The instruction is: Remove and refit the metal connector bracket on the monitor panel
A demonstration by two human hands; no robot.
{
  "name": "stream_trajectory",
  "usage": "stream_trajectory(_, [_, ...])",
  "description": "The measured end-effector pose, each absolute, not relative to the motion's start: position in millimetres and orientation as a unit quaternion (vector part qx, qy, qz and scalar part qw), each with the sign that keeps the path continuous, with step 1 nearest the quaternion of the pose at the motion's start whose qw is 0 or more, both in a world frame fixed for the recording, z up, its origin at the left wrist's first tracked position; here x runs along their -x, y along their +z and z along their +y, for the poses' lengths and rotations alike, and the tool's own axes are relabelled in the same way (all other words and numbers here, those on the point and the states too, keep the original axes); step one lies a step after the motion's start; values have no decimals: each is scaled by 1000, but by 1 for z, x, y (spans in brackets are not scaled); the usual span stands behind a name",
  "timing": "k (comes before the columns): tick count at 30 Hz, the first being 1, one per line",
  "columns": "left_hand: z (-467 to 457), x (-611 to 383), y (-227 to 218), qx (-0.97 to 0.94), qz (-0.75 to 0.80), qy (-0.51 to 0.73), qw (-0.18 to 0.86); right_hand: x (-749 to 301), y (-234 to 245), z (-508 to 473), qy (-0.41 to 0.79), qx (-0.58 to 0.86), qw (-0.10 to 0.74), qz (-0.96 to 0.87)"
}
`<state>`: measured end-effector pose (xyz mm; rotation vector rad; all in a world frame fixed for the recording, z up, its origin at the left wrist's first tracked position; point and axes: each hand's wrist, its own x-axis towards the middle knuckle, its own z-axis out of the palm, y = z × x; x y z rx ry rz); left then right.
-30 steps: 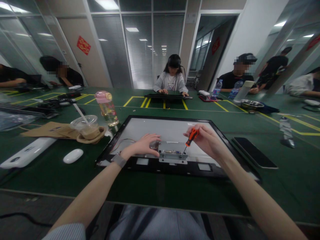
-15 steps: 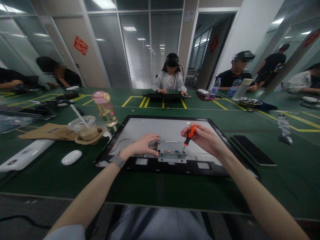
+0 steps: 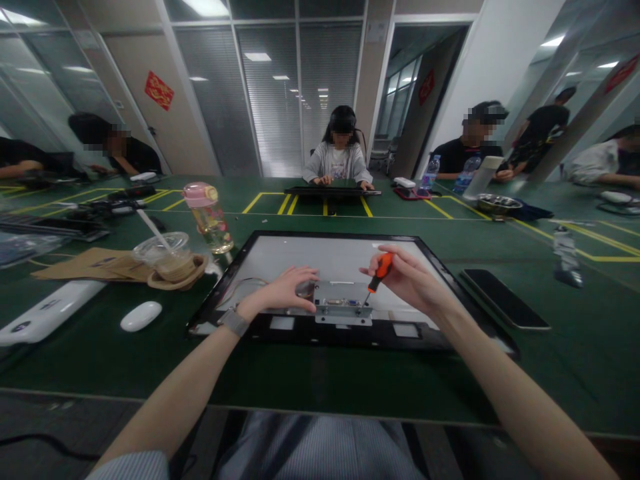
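Observation:
A flat display panel (image 3: 270,257) with a black frame lies on the table in front of me. Near its front edge sits a metal bracket (image 3: 344,320) carrying connector ports. My right hand (image 3: 407,277) grips an orange and black screwdriver (image 3: 383,267), tilted with its tip down at the bracket's right side, by the blue port. At the bracket's left end is my left hand (image 3: 287,290), thumb and fingers spread apart around that side. Whether its fingertips press on the metal is hard to see.
Right of the panel lies a black phone (image 3: 503,299). On the left are a white mouse (image 3: 141,316), a white device (image 3: 55,310), a plastic cup (image 3: 167,257) in a carton holder and a pink-lided bottle (image 3: 207,217). A person (image 3: 340,157) sits opposite.
Very little differs. The screwdriver and both hands keep nearly the same places, with the right hand's fingers slightly shifted on the handle. The whole view has moved a touch.

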<state>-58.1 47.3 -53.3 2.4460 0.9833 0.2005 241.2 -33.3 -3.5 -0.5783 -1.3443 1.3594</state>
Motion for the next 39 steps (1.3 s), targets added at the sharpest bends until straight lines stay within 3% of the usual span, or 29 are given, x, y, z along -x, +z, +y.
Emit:
stream_trajectory(17, [45, 58, -50, -896, 361, 72, 246, -244, -3, -31, 534, 241, 576, -570])
stream_trajectory(30, [45, 56, -50, -897, 362, 76, 241, -246, -5, -30, 594, 231, 534, -555])
stream_trajectory(39, [46, 58, -53, -896, 362, 76, 246, -242, -5, -30, 544, 230, 581, -559])
